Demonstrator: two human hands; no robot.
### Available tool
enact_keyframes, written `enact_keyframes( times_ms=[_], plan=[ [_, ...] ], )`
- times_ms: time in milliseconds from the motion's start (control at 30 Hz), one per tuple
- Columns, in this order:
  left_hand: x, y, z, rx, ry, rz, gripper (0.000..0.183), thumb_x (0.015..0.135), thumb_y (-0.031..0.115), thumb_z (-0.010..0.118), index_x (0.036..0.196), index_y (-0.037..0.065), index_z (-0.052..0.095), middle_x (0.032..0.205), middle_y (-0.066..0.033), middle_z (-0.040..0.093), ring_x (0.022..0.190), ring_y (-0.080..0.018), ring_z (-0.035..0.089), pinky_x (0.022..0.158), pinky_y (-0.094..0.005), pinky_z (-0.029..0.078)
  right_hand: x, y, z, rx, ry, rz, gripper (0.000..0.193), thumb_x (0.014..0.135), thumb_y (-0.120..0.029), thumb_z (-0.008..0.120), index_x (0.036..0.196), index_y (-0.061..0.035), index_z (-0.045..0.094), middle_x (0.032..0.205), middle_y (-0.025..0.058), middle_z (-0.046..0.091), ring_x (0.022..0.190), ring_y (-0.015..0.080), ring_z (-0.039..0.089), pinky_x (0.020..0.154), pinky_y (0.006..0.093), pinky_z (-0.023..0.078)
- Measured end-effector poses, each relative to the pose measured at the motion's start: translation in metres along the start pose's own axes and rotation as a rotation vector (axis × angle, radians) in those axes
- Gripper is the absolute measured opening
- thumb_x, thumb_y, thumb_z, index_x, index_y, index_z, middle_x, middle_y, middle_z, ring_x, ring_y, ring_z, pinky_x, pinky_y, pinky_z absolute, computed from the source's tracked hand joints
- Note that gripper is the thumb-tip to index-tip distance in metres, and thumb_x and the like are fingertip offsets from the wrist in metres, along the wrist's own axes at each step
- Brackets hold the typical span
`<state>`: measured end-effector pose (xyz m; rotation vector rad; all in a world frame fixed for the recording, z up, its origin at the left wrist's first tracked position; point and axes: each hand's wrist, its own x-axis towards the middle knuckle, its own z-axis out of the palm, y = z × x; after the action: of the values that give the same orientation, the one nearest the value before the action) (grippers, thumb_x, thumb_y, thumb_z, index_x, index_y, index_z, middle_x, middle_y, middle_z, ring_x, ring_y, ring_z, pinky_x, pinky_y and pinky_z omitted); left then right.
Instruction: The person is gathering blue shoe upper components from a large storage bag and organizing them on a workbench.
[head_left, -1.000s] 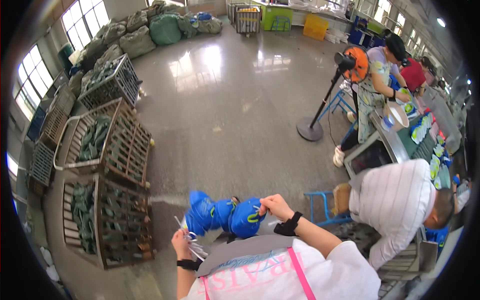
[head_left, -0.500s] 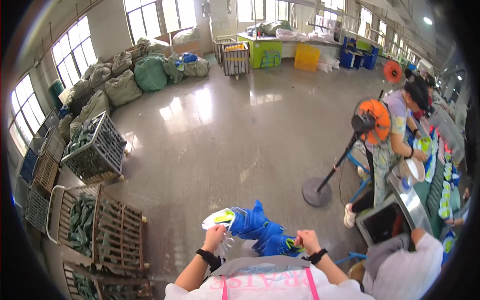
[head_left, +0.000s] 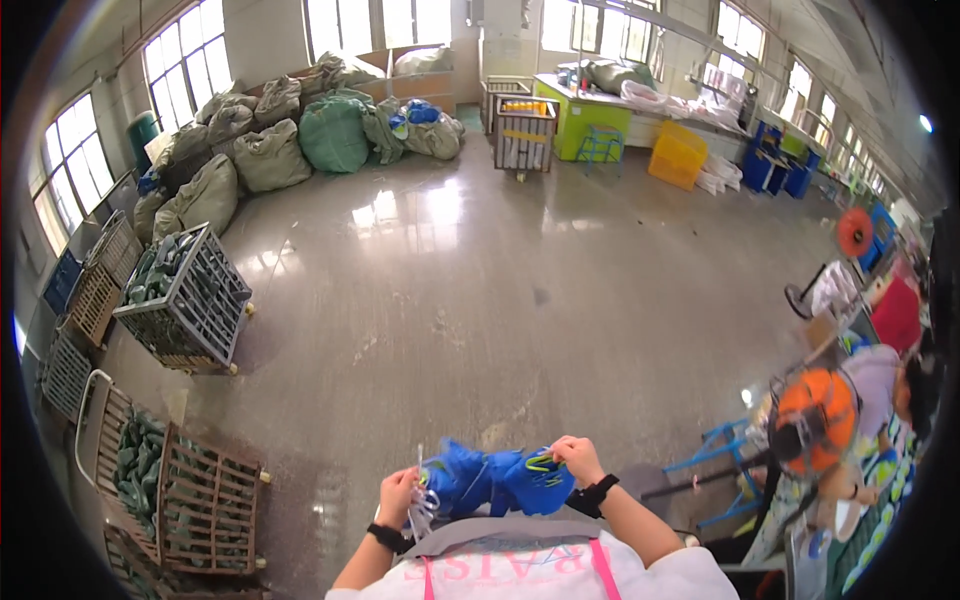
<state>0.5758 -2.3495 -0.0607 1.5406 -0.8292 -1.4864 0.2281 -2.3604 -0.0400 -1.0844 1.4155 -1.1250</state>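
Observation:
A bundle of blue shoe uppers [head_left: 492, 482] with yellow-green trim stretches between my two hands, low in front of my apron. My left hand [head_left: 399, 497] is closed at the bundle's left end, where white laces [head_left: 425, 503] dangle beside the fingers. At the other end, my right hand [head_left: 579, 460] pinches an upper near its yellow-green lacing. Both wrists wear black bands. The bundle's underside is partly hidden by my apron [head_left: 500, 555].
Slatted carts [head_left: 212, 500] and a grey crate cart [head_left: 190, 300] with dark green pieces line the left. Stuffed sacks [head_left: 270, 157] lie by the far wall. An orange fan [head_left: 815, 408] and a blue stool [head_left: 725, 460] stand right, near a co-worker at a shoe line.
My view has turned left, so the fan and co-worker sit farther right. The white and yellow-green end of the bundle no longer shows. My right hand is raised slightly; both hands keep their hold.

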Motion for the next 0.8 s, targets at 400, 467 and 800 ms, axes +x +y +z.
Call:
enact_keyframes(
  times_ms=[400, 467, 800],
  plan=[
    [0.341, 0.162, 0.164, 0.53, -0.703, 0.343, 0.03, 0.085, 0.029, 0.05, 0.074, 0.003, 0.062, 0.064, -0.0044, 0.059, 0.058, -0.0146, 0.054, 0.055, -0.0303, 0.043, 0.333, 0.046, -0.116, -1.078, -0.28, 0.517, 0.03, 0.064, -0.037, 0.055, 0.067, -0.0109, 0.069, 0.072, 0.0146, 0.063, 0.071, 0.0274, 0.062, 0.066, 0.0358, 0.048],
    [0.385, 0.216, 0.208, 0.544, -0.884, 0.53, 0.032, 0.086, 0.028, 0.048, 0.075, 0.001, 0.061, 0.068, -0.0094, 0.06, 0.064, -0.0201, 0.057, 0.06, -0.0317, 0.044, 0.38, 0.067, -0.137, -1.079, -0.278, 0.598, 0.031, 0.066, -0.038, 0.06, 0.069, -0.0085, 0.069, 0.063, 0.0097, 0.063, 0.057, 0.0193, 0.059, 0.057, 0.0302, 0.047],
    [0.686, 0.385, 0.252, 0.887, -0.868, 0.398, 0.031, 0.079, 0.028, 0.052, 0.076, 0.0, 0.064, 0.069, -0.0183, 0.061, 0.065, -0.027, 0.059, 0.062, -0.0359, 0.044, 0.768, 0.072, -0.05, -1.221, -0.558, 0.389, 0.035, 0.069, -0.039, 0.057, 0.082, -0.0084, 0.068, 0.084, 0.0159, 0.064, 0.082, 0.0299, 0.062, 0.073, 0.0376, 0.048]
  ],
)
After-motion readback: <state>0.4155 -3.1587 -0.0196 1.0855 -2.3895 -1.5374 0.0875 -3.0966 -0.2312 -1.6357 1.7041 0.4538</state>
